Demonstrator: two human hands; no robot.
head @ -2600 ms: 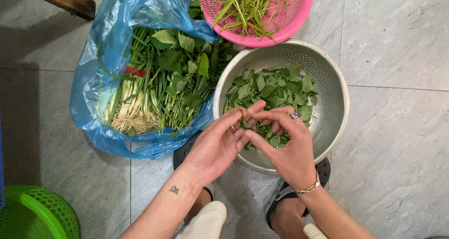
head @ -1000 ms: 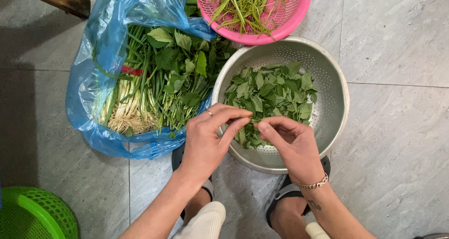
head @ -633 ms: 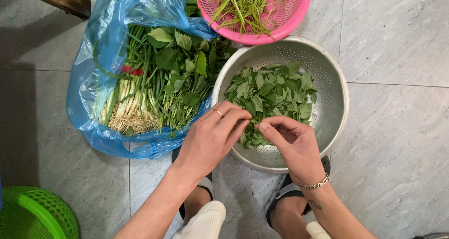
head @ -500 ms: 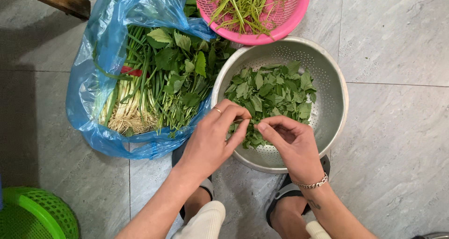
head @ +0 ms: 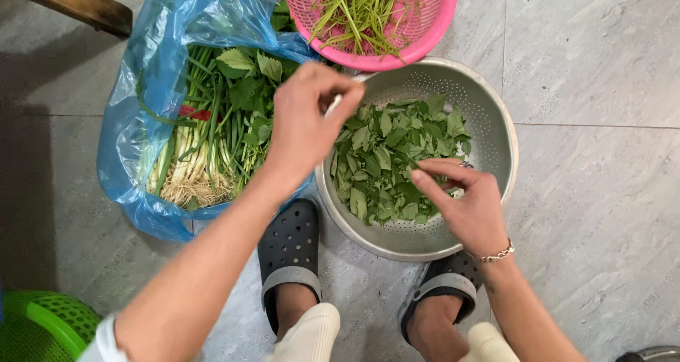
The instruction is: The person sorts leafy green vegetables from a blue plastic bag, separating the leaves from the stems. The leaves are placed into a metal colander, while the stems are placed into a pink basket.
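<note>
Over a grey tiled floor (head: 588, 64), the person squats with 2 dark perforated clogs (head: 289, 252) showing below the work. Left hand (head: 306, 125) is raised over the left rim of the metal colander (head: 489, 114), fingers pinched together at the top; something thin and pale shows just under the fingertips, too small to tell what. Right hand (head: 464, 202) sits lower, over the near right part of the colander, thumb and fingers closed in a narrow pinch on the picked green leaves (head: 389, 156) piled inside (whether it grips 1 leaf or a stem I cannot tell). A bracelet (head: 496, 252) is on the right wrist. Leaves fill the colander's middle and left. Just beside the colander on the left lies a blue plastic bag (head: 131, 142), open, with leafy stalks with pale roots (head: 205, 156) in it. A pink plastic basket (head: 432, 29) of thin bare green stems (head: 361, 11) touches the colander's far rim. A green basket (head: 42, 326) sits at the bottom left corner, well apart. A wooden bar (head: 71, 1) crosses the top left.
</note>
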